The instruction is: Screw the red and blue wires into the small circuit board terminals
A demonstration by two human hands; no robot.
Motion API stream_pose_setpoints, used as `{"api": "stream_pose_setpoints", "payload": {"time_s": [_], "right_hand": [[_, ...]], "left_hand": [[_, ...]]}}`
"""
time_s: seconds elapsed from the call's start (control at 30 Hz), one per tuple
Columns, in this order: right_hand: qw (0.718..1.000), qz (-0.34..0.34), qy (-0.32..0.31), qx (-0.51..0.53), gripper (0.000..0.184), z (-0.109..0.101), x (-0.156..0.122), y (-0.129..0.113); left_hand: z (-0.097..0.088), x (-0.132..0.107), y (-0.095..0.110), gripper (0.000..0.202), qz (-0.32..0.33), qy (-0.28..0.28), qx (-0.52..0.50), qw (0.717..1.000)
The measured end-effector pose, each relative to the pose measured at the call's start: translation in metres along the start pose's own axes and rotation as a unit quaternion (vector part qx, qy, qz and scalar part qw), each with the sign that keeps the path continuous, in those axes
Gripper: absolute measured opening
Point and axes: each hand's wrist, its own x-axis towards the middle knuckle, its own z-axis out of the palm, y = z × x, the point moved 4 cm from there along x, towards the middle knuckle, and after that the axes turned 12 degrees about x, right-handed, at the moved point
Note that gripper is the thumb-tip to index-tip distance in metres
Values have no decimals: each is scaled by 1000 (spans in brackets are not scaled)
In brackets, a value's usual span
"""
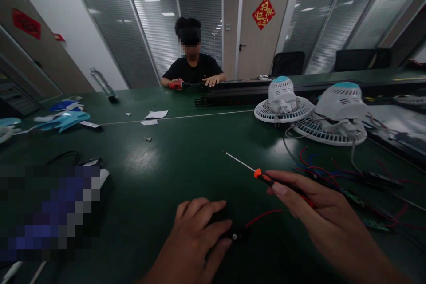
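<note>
My right hand (319,213) is closed around a thin screwdriver (262,176) with an orange and black handle; its metal shaft points up and to the left over the green table (173,159). My left hand (196,235) rests with curled fingers on a small black part (238,234) lying on the table, pinning it down. A red wire (262,216) runs from that part toward my right hand.
Two white fan housings (282,100) (336,113) lie face down at the right with loose red, blue and black wires (319,171) and a circuit board. Paper scraps (155,115) and blue parts (65,120) lie farther left. Another person sits across the table with hands on a long black bar (253,88).
</note>
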Motion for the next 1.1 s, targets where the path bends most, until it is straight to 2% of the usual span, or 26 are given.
{"api": "stream_pose_setpoints", "payload": {"time_s": [0.1, 0.27, 0.47, 0.6, 0.73, 0.83, 0.93, 1.0, 1.1], "right_hand": [[1000, 18, -11, 8, 38, 3, -2, 5], [997, 39, -41, 49, 43, 12, -4, 10], [995, 51, -36, 77, 43, 8, -6, 11], [996, 40, -39, 75, 41, 3, -3, 6], [997, 7, -33, 72, 40, 2, -4, -4], [998, -9, -28, 50, 36, 3, -5, -7], [999, -33, -10, 29, 32, 2, -5, -8], [998, -56, 28, 14, 26, -4, -5, -10], [993, -49, 101, 33, 20, -19, -8, -12]], "left_hand": [[1, 2, 0, 23, -7, 21, -46, 999], [-6, 10, -1, 16, -86, 72, -101, 989], [-4, 15, 1, 11, -112, 60, -127, 984], [-2, 13, 6, 19, -76, 63, -122, 988], [-3, 10, 12, 34, -22, 96, -79, 992], [-3, 8, 13, 30, -13, 118, -45, 992], [-2, 10, 15, 25, -2, 114, -37, 993], [-3, 12, 15, 22, -30, 82, -52, 995], [-4, 14, 8, 29, -161, 13, -78, 984]]}}
